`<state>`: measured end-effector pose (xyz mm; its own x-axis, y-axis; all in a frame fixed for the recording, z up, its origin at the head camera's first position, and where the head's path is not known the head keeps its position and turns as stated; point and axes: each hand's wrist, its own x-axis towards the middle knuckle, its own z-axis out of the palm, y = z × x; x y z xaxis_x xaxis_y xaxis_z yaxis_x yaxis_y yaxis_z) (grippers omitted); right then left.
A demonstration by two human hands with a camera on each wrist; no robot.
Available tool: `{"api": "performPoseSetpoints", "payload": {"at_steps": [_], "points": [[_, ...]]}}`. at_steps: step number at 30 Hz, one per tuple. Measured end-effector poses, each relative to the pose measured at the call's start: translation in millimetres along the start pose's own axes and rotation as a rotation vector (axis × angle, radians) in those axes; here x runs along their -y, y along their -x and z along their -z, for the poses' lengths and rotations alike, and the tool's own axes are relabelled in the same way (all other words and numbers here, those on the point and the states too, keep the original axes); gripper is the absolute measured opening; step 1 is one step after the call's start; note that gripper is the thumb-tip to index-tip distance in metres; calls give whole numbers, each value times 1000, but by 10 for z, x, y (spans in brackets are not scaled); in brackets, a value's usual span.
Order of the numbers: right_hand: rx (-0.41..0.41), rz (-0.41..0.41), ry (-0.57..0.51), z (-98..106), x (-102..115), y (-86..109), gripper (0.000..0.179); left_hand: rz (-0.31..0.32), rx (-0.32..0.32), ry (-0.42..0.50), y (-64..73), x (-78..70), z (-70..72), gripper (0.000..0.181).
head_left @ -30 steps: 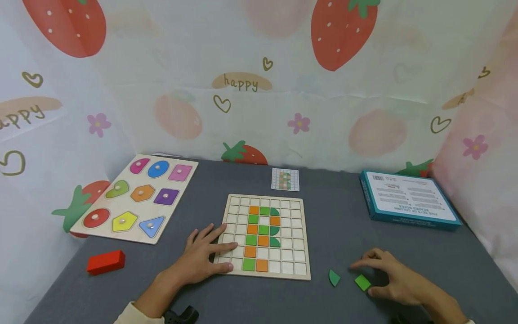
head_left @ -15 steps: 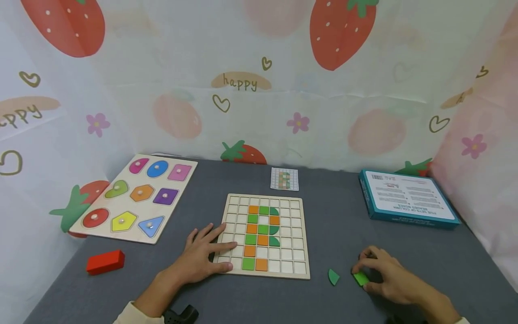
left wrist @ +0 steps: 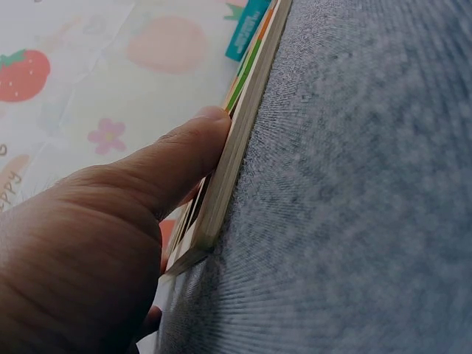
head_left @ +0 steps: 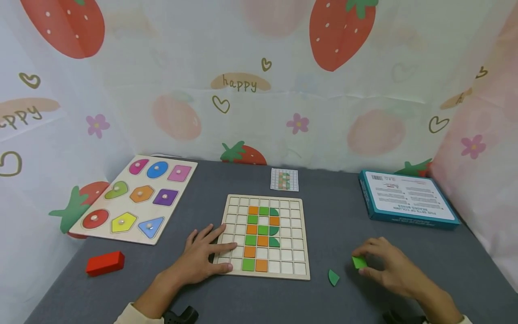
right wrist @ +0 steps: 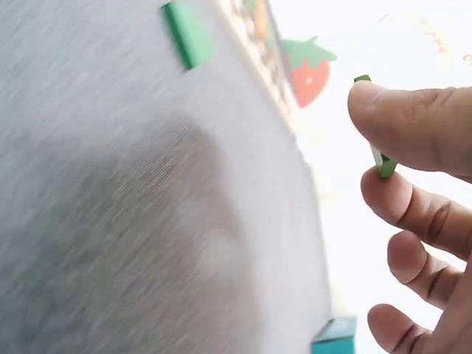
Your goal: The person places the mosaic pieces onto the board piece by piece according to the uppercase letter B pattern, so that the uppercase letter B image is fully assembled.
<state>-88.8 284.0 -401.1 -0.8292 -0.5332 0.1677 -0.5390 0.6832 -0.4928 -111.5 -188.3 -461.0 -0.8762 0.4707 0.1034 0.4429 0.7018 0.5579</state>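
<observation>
My right hand (head_left: 390, 267) pinches a light green square tile (head_left: 358, 262) between thumb and fingers, above the grey cloth. In the right wrist view the tile's green edge (right wrist: 386, 167) shows between the thumb and a fingertip. A dark green quarter-circle tile (head_left: 333, 277) lies on the cloth to the left of that hand. My left hand (head_left: 198, 256) rests with spread fingers on the left side of a wooden grid board (head_left: 307, 252). Its thumb (left wrist: 199, 140) lies along the board's near edge. Orange, light green and dark green tiles (head_left: 262, 265) sit in the board's middle columns.
Behind the board lies a small printed pattern card (head_left: 284, 180). A knobbed shape puzzle (head_left: 155, 198) is at the left, with a red block (head_left: 105, 263) before it. A teal box (head_left: 408, 198) lies at the back right. Strawberry-print cloth (head_left: 299, 90) encloses the table.
The right hand has closed its fingers on the light green square tile and lifted it from the cloth, moving slightly away from the body. The left hand has stayed on the board.
</observation>
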Motion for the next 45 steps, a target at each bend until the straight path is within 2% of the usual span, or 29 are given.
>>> {"api": "performPoseSetpoints", "payload": {"at_steps": [4,11,18,25,33,45], "points": [[-69,34,-1,14,97,-51,29,2,2,9,-2,-1,-7,57],[-155,47,-3,22,277,-177,35,11,5,14,0,-4,-17,56],[-242,40,-52,0,440,-298,35,6,4,13,9,-16,-19,56],[-269,23,-100,-67,542,-413,34,-3,-4,15,6,-12,-23,55],[-292,70,-211,-198,704,-576,35,-4,-9,9,-4,8,-12,57],[-315,62,-234,-393,890,-787,35,-1,-6,0,-10,12,-19,57]]}}
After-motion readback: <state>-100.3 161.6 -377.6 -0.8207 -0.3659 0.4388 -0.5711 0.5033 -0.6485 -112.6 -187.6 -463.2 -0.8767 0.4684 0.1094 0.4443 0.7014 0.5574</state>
